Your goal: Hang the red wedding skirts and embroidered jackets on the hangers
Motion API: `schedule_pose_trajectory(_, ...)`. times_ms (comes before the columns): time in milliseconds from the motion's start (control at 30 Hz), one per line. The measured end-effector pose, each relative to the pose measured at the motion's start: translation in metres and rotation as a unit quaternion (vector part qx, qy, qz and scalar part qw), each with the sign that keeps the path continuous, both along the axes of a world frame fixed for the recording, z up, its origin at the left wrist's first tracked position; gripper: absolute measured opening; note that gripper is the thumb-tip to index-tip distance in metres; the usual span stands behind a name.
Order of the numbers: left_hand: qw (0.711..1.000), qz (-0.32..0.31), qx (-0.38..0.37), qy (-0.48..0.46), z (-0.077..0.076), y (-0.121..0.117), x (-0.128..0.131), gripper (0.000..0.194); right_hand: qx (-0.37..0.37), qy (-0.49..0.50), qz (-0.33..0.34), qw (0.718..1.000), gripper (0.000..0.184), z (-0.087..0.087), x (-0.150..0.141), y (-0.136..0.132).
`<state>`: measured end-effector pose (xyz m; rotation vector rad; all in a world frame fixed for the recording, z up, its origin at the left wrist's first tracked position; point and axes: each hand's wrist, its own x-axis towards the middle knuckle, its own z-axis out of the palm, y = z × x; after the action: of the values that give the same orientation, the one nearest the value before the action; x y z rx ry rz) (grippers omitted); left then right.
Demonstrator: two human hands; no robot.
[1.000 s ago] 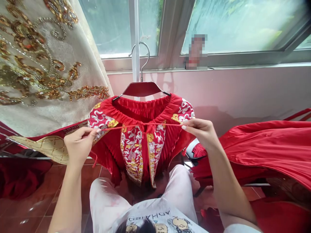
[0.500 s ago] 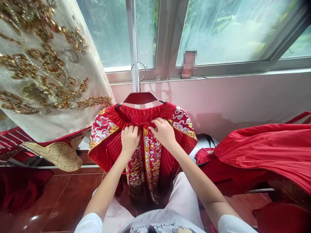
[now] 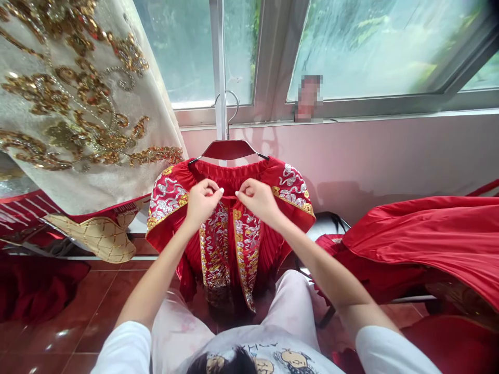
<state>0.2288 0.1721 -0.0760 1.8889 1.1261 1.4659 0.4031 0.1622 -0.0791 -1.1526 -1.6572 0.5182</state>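
A red pleated garment [image 3: 218, 179] with silver and gold embroidery hangs on a dark red hanger [image 3: 228, 150] in front of me. At its front neckline, my left hand [image 3: 203, 202] is closed in a pinch, thumb against fingertips. My right hand [image 3: 257, 201] pinches in the same way just to the right, with a small gap between the two. A thin red tie [image 3: 230, 198] shows between the fingertips; its ends are hidden in the fingers. Embroidered panels [image 3: 247, 249] hang down below the hands.
A white cloth with gold sequins [image 3: 89, 98] hangs at the left, above a gold bodice piece [image 3: 97, 236]. Red satin fabric [image 3: 424, 234] lies at the right. Behind stand a vertical metal pole [image 3: 220, 67], a pink wall [image 3: 370, 150] and windows.
My hands have lifted slightly off the neckline and turned into pinches, thumbs facing each other. Before, the fingers lay on the cloth. The view has shifted slightly.
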Motion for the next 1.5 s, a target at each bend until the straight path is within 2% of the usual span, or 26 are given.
schedule_pose_trajectory(67,1.000,-0.012,0.025,-0.002,0.018,-0.001,-0.013,0.018,-0.011,0.041,0.062,0.997,0.019,0.016,0.022,-0.002)
schedule_pose_trajectory(133,0.999,-0.003,0.047,-0.021,0.030,0.001,-0.027,0.021,-0.014,0.091,0.076,0.993,0.021,0.025,0.044,-0.002)
schedule_pose_trajectory(200,0.998,0.011,0.050,-0.046,0.034,0.006,-0.039,0.023,-0.017,0.134,0.055,0.989,0.022,0.026,0.061,-0.002)
schedule_pose_trajectory(300,0.998,-0.032,0.017,-0.057,0.033,0.011,-0.051,0.021,-0.044,0.175,0.028,0.983,0.021,0.022,0.074,0.002)
schedule_pose_trajectory(367,0.997,-0.070,-0.007,-0.007,0.035,0.010,-0.056,0.011,-0.084,0.188,0.021,0.978,0.019,0.025,0.077,0.006)
schedule_pose_trajectory(400,0.997,-0.070,-0.012,0.044,0.037,0.009,-0.058,0.004,-0.120,0.176,0.029,0.977,0.019,0.028,0.079,0.008)
schedule_pose_trajectory(433,0.993,-0.048,-0.004,0.107,0.040,0.006,-0.060,0.004,-0.163,0.143,0.050,0.975,0.018,0.032,0.081,0.011)
schedule_pose_trajectory(500,0.970,0.050,0.051,0.232,0.043,0.003,-0.060,0.013,-0.251,0.020,0.124,0.960,0.015,0.042,0.085,0.016)
schedule_pose_trajectory(567,0.931,0.171,0.138,0.291,0.043,0.002,-0.055,0.015,-0.302,-0.112,0.230,0.918,0.014,0.050,0.085,0.021)
schedule_pose_trajectory(600,0.915,0.215,0.176,0.292,0.042,0.003,-0.051,0.016,-0.300,-0.157,0.278,0.899,0.016,0.053,0.083,0.022)
schedule_pose_trajectory(633,0.908,0.243,0.203,0.275,0.041,0.005,-0.046,0.015,-0.278,-0.178,0.314,0.890,0.019,0.056,0.080,0.023)
schedule_pose_trajectory(667,0.909,0.255,0.221,0.244,0.041,0.007,-0.040,0.014,-0.241,-0.174,0.335,0.894,0.021,0.057,0.074,0.023)
schedule_pose_trajectory(733,0.933,0.236,0.229,0.144,0.041,0.011,-0.027,0.009,-0.142,-0.106,0.322,0.930,0.023,0.058,0.060,0.022)
schedule_pose_trajectory(767,0.952,0.200,0.214,0.085,0.042,0.013,-0.019,0.008,-0.091,-0.058,0.293,0.950,0.024,0.057,0.052,0.021)
schedule_pose_trajectory(833,0.986,0.076,0.146,-0.010,0.043,0.015,-0.005,0.015,-0.001,0.019,0.229,0.973,0.028,0.054,0.036,0.021)
schedule_pose_trajectory(900,0.995,-0.045,0.069,-0.050,0.044,0.017,0.007,0.022,0.077,0.019,0.173,0.982,0.027,0.050,0.022,0.023)
schedule_pose_trajectory(933,0.995,-0.078,0.047,-0.049,0.043,0.017,0.012,0.023,0.115,-0.011,0.143,0.983,0.024,0.047,0.017,0.025)
schedule_pose_trajectory(1000,0.996,-0.077,0.043,-0.029,0.041,0.018,0.018,0.023,0.176,-0.112,0.075,0.975,0.023,0.041,0.010,0.028)
schedule_pose_trajectory(1067,0.997,-0.038,0.060,0.009,0.038,0.019,0.021,0.018,0.206,-0.217,0.013,0.954,0.026,0.035,0.007,0.030)
schedule_pose_trajectory(1167,0.993,0.024,0.093,0.074,0.036,0.016,0.022,0.012,0.214,-0.302,-0.024,0.928,0.030,0.026,0.008,0.032)
schedule_pose_trajectory(1267,0.986,0.060,0.101,0.114,0.036,0.012,0.023,0.016,0.221,-0.323,-0.020,0.920,0.029,0.021,0.010,0.032)
schedule_pose_trajectory(1433,0.988,-0.028,0.058,0.143,0.037,0.009,0.023,0.014,0.243,-0.296,-0.010,0.924,0.037,0.020,0.007,0.029)
schedule_pose_trajectory(1500,0.987,-0.030,0.066,0.140,0.037,0.007,0.022,0.009,0.250,-0.274,-0.019,0.928,0.034,0.021,0.006,0.027)
